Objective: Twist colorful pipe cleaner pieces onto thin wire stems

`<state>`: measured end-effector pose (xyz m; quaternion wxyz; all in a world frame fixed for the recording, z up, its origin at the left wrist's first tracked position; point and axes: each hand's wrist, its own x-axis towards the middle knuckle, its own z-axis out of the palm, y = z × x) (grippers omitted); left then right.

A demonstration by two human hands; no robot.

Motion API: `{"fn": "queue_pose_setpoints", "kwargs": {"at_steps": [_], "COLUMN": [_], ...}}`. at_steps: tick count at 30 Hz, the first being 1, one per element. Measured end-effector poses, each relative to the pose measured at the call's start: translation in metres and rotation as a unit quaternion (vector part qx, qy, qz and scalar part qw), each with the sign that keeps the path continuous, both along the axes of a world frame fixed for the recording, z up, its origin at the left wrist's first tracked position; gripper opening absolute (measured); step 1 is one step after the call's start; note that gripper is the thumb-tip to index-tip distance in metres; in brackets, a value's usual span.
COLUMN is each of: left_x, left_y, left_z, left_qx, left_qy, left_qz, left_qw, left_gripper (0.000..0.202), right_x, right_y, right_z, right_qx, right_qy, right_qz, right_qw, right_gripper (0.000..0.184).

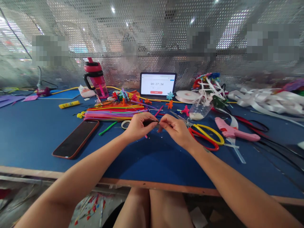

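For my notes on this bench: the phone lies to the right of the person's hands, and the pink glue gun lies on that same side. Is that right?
Not quite: the phone lies to the left of the left hand, not to the right of the hands, as the head view shows. The pink glue gun does lie to the right of the right hand.

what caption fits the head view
Left hand and right hand pinch a thin stem over a blue worktable, by red-and-yellow scissors.

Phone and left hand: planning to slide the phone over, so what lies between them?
In the head view, a green pipe cleaner and a small tape roll lie on the blue work surface between the phone and the left hand.
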<state>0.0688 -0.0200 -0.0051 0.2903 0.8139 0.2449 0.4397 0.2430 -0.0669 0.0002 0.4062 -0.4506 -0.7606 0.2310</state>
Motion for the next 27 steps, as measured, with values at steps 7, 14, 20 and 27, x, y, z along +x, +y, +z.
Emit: {"fn": "queue_pose_setpoints", "kwargs": {"at_steps": [7, 14, 20, 27], "left_x": [0.0002, 0.0004, 0.0015, 0.0010], "left_y": [0.0011, -0.0005, -0.0014, -0.0009], "left_z": [0.0024, 0.0023, 0.0003, -0.0001], "left_qx": [0.021, 0.017, -0.010, -0.025], "left_qy": [-0.007, -0.015, -0.026, -0.041], "left_qz": [-0.002, -0.004, -0.008, -0.027], "left_qw": [1.000, 1.000, 1.000, 0.998], "left_gripper": [0.009, 0.011, 0.012, 0.011], "right_x": [0.0018, 0.0042, 0.0012, 0.0013], "right_y": [-0.0002, 0.0041, 0.0018, -0.0008], "right_z": [0.0039, -0.0010, -0.0030, 0.0016], "right_qx": [-0.004, -0.054, -0.043, -0.011], "right_qy": [-0.018, 0.013, 0.025, -0.001], "right_qz": [0.008, 0.052, 0.032, 0.022], "right_qw": [1.000, 0.997, 0.998, 1.000], "right_gripper": [0.029, 0.034, 0.025, 0.025]}}
